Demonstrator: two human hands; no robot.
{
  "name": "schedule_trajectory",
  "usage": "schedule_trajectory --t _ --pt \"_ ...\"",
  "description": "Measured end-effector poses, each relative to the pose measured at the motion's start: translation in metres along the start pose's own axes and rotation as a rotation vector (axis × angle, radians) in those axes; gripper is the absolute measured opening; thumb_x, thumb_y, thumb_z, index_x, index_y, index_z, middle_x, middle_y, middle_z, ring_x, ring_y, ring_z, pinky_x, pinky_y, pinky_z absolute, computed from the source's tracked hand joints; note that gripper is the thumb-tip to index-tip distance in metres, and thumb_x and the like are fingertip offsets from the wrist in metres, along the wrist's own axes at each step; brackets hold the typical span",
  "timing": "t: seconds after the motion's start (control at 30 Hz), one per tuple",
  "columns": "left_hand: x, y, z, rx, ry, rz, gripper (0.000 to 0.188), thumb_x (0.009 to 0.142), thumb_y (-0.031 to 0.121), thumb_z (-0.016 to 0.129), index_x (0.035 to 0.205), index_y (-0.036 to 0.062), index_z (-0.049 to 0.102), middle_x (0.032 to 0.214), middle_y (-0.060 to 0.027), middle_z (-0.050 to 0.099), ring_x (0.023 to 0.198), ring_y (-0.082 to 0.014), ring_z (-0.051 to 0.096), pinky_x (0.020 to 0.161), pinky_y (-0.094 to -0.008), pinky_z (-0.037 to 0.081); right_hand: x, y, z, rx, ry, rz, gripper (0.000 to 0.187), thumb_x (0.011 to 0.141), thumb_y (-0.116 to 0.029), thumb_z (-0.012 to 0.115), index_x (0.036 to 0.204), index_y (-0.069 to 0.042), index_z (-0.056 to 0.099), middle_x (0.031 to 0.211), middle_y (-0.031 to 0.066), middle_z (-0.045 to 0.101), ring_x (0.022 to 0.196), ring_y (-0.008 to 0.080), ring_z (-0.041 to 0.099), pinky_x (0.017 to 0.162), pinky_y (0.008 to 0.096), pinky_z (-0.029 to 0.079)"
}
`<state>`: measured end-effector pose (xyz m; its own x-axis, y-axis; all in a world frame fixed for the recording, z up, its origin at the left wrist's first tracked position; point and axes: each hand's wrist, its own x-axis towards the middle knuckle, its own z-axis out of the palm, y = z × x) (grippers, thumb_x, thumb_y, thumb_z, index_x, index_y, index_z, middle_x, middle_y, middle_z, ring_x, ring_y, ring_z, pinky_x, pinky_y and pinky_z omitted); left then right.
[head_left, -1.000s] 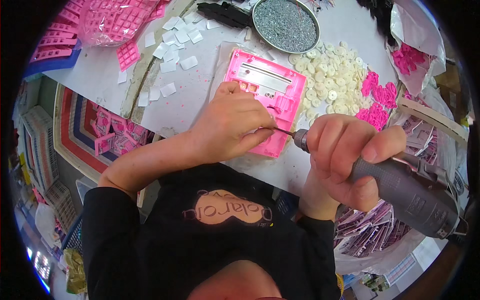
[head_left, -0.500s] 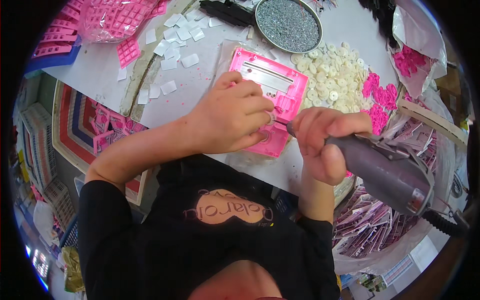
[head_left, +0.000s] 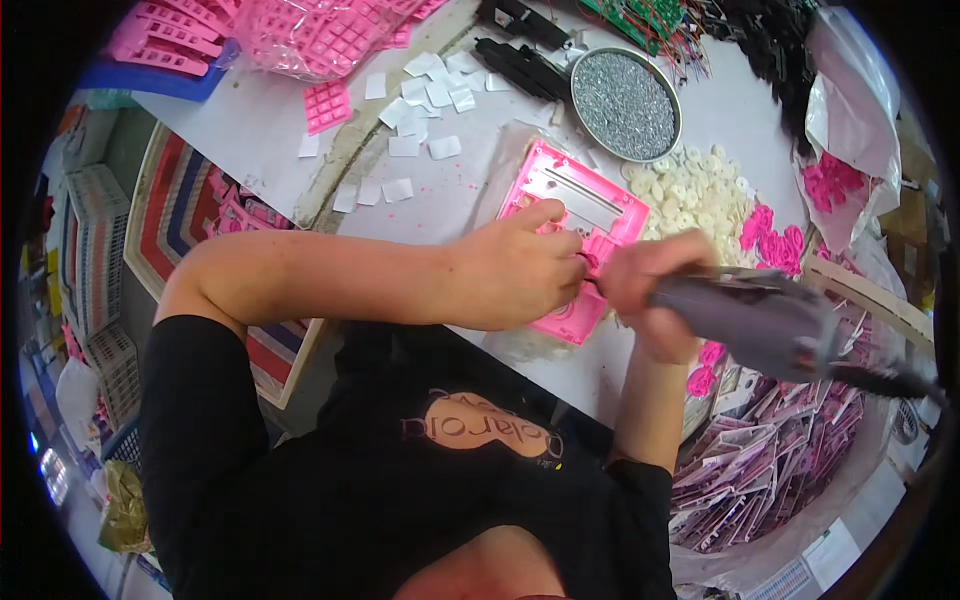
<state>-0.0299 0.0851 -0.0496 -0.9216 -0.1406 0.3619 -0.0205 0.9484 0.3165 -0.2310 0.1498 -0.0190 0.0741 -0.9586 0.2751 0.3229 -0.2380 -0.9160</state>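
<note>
A pink plastic casing (head_left: 633, 218) with a silver strip set in it lies tilted on the table before me. My left hand (head_left: 525, 265) rests over its near left part, fingers curled and closed by the driver's tip; whatever they pinch is hidden. In my right hand (head_left: 655, 295) is a grey electric screwdriver (head_left: 745, 315), gripped near its front end and blurred by motion. Its tip points left, down to the casing beside my left fingertips. Off-white plastic discs (head_left: 690, 195) lie in a heap just beyond the casing, close to my right hand.
Behind the casing stands a round metal dish (head_left: 640, 160) of small screws (head_left: 622, 105). White square pieces (head_left: 405, 115), black parts (head_left: 525, 68) and bagged pink keypads (head_left: 305, 35) lie farther back. Pink parts (head_left: 775, 245) lie at right, above a big bag of panels (head_left: 770, 450).
The view has shifted, so the table things sit lower and farther right. My left hand has closed in over the casing, fingers more curled. The screwdriver has swung slightly and is blurred.
</note>
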Motion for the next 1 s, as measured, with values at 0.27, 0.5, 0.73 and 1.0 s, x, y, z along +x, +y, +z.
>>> schedule_trajectory --t 0.27,0.5,0.73,1.0 --pt "-0.023 -0.128 -0.063 0.243 0.347 -0.491 0.014 0.086 0.014 0.068 0.098 0.0053 0.069 0.1 -0.0143 0.069 0.096 -0.0336 0.064 0.085 -0.043 0.051 0.006 -0.068 -0.03 -0.214 0.308 -0.232 0.04 0.09 -0.026 0.068 0.119 -0.005 0.051 0.065 0.0008 0.049 0.053 0.0119 0.045 0.049 0.0306 0.037" --pt "-0.036 -0.184 -0.087 0.963 0.105 -0.587 0.009 0.08 0.02 0.065 0.082 0.0131 0.07 0.105 -0.0049 0.061 0.107 -0.0249 0.052 0.098 -0.0459 0.033 0.004 -0.055 -0.03 -0.202 0.34 -0.216 0.042 0.091 -0.024 0.07 0.123 -0.003 0.051 0.063 0.0 0.046 0.052 0.0105 0.041 0.048 0.0259 0.031" --pt "-0.033 -0.126 -0.103 -0.315 0.578 -0.85 0.019 0.096 0.015 0.061 0.108 0.0015 0.067 0.096 -0.0092 0.07 0.09 -0.0206 0.069 0.077 -0.0345 0.058 0.011 -0.074 -0.008 -0.978 0.705 -0.438 0.053 0.089 -0.023 0.073 0.129 0.0 0.049 0.102 0.0139 0.064 0.094 0.0236 0.062 0.075 0.0378 0.053" --pt "-0.035 -0.014 -0.072 -1.762 0.462 -1.005 0.025 0.101 0.014 0.057 0.117 -0.0046 0.059 0.103 -0.0106 0.068 0.09 -0.0162 0.07 0.079 -0.032 0.061 0.0 -0.035 0.035 -1.234 0.03 -0.348 0.051 0.074 -0.007 0.078 0.12 -0.008 0.057 0.13 0.0185 0.057 0.122 0.0397 0.053 0.104 0.0522 0.043"
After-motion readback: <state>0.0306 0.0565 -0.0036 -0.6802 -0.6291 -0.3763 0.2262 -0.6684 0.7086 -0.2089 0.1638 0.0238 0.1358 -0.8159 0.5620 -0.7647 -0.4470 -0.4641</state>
